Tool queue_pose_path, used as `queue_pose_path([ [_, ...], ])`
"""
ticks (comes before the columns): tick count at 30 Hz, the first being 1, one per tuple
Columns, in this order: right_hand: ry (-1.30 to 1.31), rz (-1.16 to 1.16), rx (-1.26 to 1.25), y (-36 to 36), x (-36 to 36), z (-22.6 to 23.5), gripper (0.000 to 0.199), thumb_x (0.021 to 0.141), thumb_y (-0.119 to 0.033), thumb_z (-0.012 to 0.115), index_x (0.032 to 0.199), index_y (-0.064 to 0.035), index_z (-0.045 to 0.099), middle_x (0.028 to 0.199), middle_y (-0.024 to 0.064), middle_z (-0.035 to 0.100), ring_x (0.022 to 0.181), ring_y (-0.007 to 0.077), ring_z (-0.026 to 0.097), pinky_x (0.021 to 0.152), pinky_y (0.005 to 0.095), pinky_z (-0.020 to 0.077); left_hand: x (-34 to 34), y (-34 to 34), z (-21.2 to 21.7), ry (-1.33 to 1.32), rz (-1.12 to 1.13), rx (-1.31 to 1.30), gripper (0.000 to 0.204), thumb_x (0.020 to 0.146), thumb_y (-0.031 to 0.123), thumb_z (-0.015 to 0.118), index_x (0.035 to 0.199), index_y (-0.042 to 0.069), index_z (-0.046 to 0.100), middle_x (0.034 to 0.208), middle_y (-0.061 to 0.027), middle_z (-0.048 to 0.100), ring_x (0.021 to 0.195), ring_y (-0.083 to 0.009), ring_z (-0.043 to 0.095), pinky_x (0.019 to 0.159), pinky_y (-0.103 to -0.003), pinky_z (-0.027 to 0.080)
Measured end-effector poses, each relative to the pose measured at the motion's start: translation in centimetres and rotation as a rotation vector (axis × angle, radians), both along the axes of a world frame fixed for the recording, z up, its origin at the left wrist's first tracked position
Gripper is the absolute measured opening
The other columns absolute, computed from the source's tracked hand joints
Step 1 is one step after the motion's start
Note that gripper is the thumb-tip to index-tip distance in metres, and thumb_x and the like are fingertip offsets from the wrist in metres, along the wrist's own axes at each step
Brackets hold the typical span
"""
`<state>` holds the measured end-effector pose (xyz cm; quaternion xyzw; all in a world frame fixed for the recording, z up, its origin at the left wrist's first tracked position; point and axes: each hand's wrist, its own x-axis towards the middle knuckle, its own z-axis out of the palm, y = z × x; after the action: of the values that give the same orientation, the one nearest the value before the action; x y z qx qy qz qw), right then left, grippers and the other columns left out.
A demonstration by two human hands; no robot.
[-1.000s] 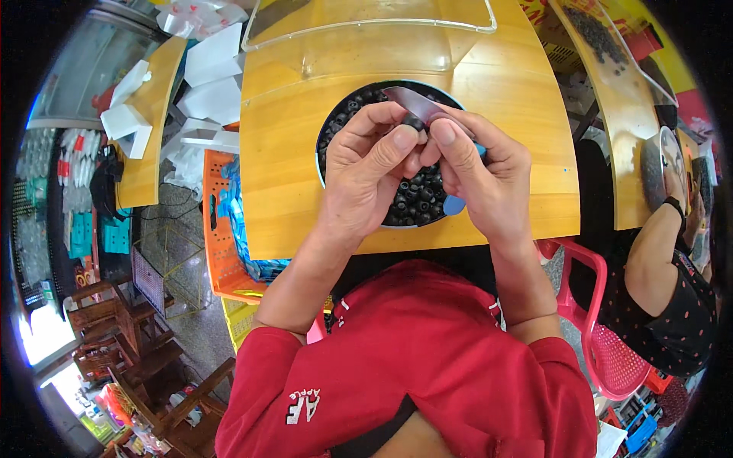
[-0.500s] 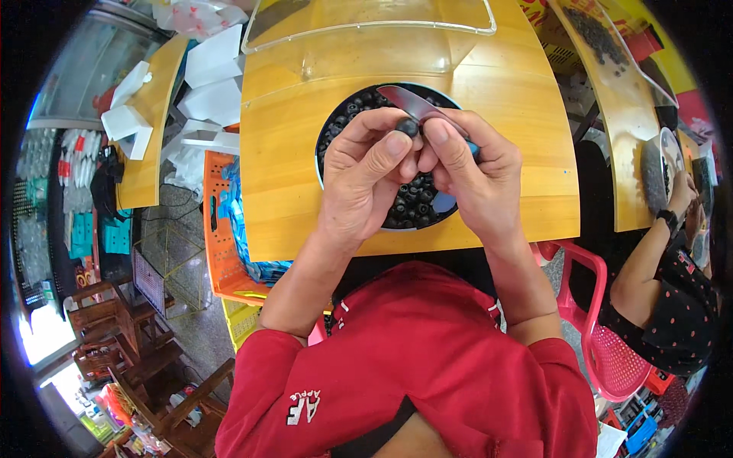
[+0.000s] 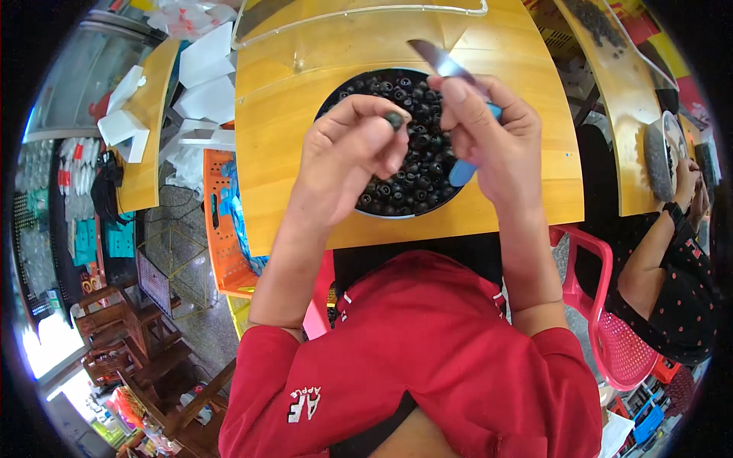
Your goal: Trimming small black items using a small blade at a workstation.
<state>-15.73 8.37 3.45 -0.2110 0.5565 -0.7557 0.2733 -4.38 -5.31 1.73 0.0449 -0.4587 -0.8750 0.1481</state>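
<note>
Between the thumb and fingers of my left hand (image 3: 343, 153) I pinch a small dark round ball (image 3: 394, 120), held above the left part of a bowl. My right hand (image 3: 492, 133) is closed round the blue handle of a knife (image 3: 463, 172). Its silver blade points up and to the left, apart from the ball and slightly blurred. Under both hands sits a round bowl (image 3: 393, 217) full of similar shiny dark balls (image 3: 416, 183), many with a ringed end or hole. Whether they are fruits or beads I cannot tell.
The bowl stands on a yellow wooden table (image 3: 282, 183), with a clear plastic tub (image 3: 351, 38) at its far side. An orange crate (image 3: 217, 229) is at the left, a pink chair (image 3: 611, 336) at the right. Another person's arm (image 3: 649, 259) works at a neighbouring table.
My hands have moved apart. The knife has come away from the ball and shifted right and up with my right hand; my left hand keeps the ball, slightly further left.
</note>
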Motion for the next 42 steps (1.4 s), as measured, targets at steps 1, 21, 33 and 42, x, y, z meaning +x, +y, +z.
queue_pose_path([
  [1, -0.004, -0.035, -0.024, 0.3, -0.4, -0.1, 0.020, 0.089, -0.015, 0.063, 0.100, 0.0017, 0.066, 0.066, -0.0002, 0.057, 0.046, 0.0004, 0.038, 0.041, 0.0167, 0.0250, 0.1, -0.2, 0.2, -0.043, -0.002, 0.052, 0.016, 0.093, 0.014, 0.053, 0.102, 0.002, 0.059, 0.082, -0.0085, 0.060, 0.060, -0.0108, 0.050, 0.051, -0.020, 0.037],
  [21, -0.050, -0.086, -0.055, 2.7, -1.7, -1.4, 0.023, 0.090, -0.014, 0.061, 0.102, 0.0053, 0.063, 0.070, 0.0024, 0.057, 0.044, 0.0002, 0.034, 0.039, 0.0172, 0.0229, 0.0, 0.8, 0.0, -0.248, -0.164, -1.565, 0.023, 0.080, 0.020, 0.066, 0.096, 0.005, 0.058, 0.087, -0.0127, 0.063, 0.076, -0.0325, 0.063, 0.065, -0.042, 0.050],
  [33, 0.016, 0.005, 0.074, 2.6, -1.2, -1.2, 0.024, 0.090, -0.017, 0.062, 0.102, 0.0027, 0.064, 0.071, 0.0013, 0.060, 0.045, 0.0001, 0.036, 0.040, 0.0160, 0.0248, 0.0, 0.3, 0.2, -0.182, -0.061, -1.220, 0.018, 0.080, 0.011, 0.066, 0.096, 0.004, 0.059, 0.067, -0.0060, 0.052, 0.058, -0.0171, 0.053, 0.051, -0.030, 0.042],
  [42, -0.137, 0.138, 0.086, 1.5, 0.4, -1.0, 0.021, 0.087, -0.014, 0.066, 0.103, -0.0012, 0.065, 0.064, -0.0060, 0.054, 0.046, -0.0013, 0.036, 0.041, 0.0158, 0.0242, -0.3, 0.4, 0.8, 0.074, 0.204, -1.123, 0.025, 0.077, 0.003, 0.068, 0.100, 0.006, 0.059, 0.070, -0.0016, 0.046, 0.056, -0.0103, 0.043, 0.049, -0.025, 0.035],
])
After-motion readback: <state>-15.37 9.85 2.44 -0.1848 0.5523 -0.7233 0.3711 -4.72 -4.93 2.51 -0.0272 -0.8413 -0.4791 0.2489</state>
